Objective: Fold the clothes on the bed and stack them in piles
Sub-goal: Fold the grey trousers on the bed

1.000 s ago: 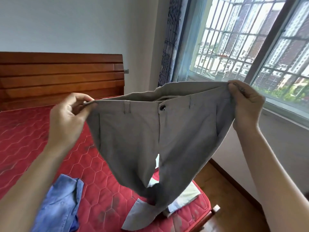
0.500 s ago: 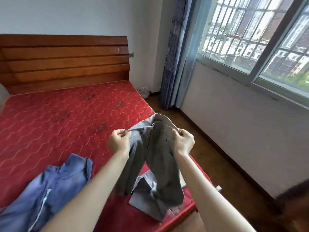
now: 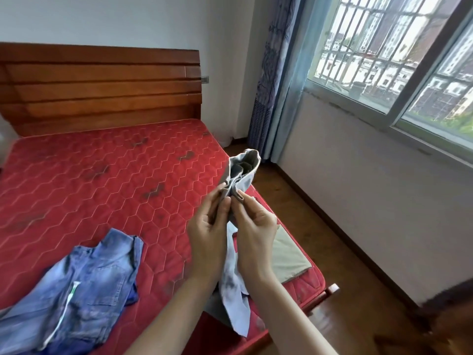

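Note:
Grey trousers (image 3: 243, 172) hang doubled lengthwise over the bed's near right corner, their waistband bunched upward and the legs trailing down onto the mattress. My left hand (image 3: 207, 234) and my right hand (image 3: 256, 226) pinch the waistband side by side, almost touching. Blue jeans (image 3: 84, 285) lie rumpled on the red mattress (image 3: 102, 180) at the lower left. A folded pale garment (image 3: 289, 257) lies flat at the mattress's right edge, partly hidden by my right hand.
A wooden headboard (image 3: 102, 85) backs the bed at the far end. A strip of wooden floor (image 3: 332, 252) runs between the bed and the white wall under the barred window (image 3: 396, 47). A blue curtain (image 3: 279, 80) hangs in the corner.
My hands have come together from wide apart, doubling the spread waistband, and have dropped lower over the bed. The view has tilted down.

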The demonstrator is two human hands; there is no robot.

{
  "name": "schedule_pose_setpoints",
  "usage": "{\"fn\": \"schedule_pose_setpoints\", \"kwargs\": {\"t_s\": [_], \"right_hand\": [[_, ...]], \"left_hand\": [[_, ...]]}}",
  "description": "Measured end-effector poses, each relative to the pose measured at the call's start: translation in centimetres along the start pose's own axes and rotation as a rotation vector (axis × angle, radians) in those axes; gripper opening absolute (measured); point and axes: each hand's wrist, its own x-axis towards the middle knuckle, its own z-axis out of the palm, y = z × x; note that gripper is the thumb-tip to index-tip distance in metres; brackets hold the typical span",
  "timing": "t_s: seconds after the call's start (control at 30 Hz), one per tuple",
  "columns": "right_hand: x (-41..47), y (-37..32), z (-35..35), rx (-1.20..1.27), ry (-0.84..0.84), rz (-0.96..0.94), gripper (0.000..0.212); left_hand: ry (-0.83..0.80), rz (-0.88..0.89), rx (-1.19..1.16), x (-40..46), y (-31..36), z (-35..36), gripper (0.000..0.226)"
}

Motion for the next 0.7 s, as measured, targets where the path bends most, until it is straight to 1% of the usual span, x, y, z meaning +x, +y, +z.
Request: {"fn": "schedule_pose_setpoints", "kwargs": {"t_s": [0.07, 0.13, 0.2, 0.27, 0.33, 0.37, 0.4, 0.47, 0.5, 0.57, 0.6, 0.63, 0.7], "right_hand": [[-0.6, -1.0, 0.1, 0.037, -0.064, 0.015, 0.022], [-1.2, -1.8, 0.2, 0.009, -0.148, 0.050, 0.029], [-1.5, -2.5, 0.1, 0.044, -0.234, 0.138, 0.041], [-1.3, -3.0, -0.3, 0.053, -0.335, 0.186, 0.047], [-0.5, -3.6, -1.0, -0.036, -0.440, 0.207, 0.047], [0.0, -3.8, -1.4, -0.118, -0.471, 0.191, 0.045], [0.7, -3.9, -1.9, -0.213, -0.476, 0.130, 0.040], [2.4, -4.4, -3.2, -0.368, -0.387, -0.108, 0.022], [3.3, -4.7, -4.1, -0.439, -0.344, -0.227, 0.017], [4.9, -5.3, -5.9, -0.649, -0.339, -0.421, 0.021], [5.6, -5.5, -6.7, -0.779, -0.374, -0.483, 0.022], [6.2, -5.5, -7.5, -0.900, -0.426, -0.496, 0.021], [7.0, -5.3, -8.7, -1.109, -0.555, -0.442, 0.022]], "left_hand": [[-0.047, 0.033, 0.010, -0.1, 0.1, -0.5, 0.028], [-0.103, -0.012, -0.026, -0.1, -0.1, -1.0, 0.043], [-0.094, -0.007, 0.000, 0.1, -0.3, -1.6, 0.054], [-0.024, 0.033, 0.044, 0.7, -0.4, -2.1, 0.048], [0.054, 0.054, 0.035, 1.2, -0.3, -2.3, 0.036], [0.066, 0.074, 0.054, 1.3, -0.3, -2.4, 0.033], [0.055, 0.109, 0.103, 1.3, -0.3, -2.6, 0.036], [-0.013, 0.176, 0.231, 0.8, -0.5, -3.2, 0.043], [-0.044, 0.194, 0.267, 0.4, -0.7, -3.5, 0.044], [-0.089, 0.240, 0.298, -0.5, -1.0, -4.3, 0.038], [-0.103, 0.272, 0.322, -0.9, -1.1, -4.5, 0.034], [-0.118, 0.299, 0.345, -1.2, -1.1, -4.7, 0.031], [-0.162, 0.338, 0.377, -1.7, -1.2, -4.8, 0.027]]}}
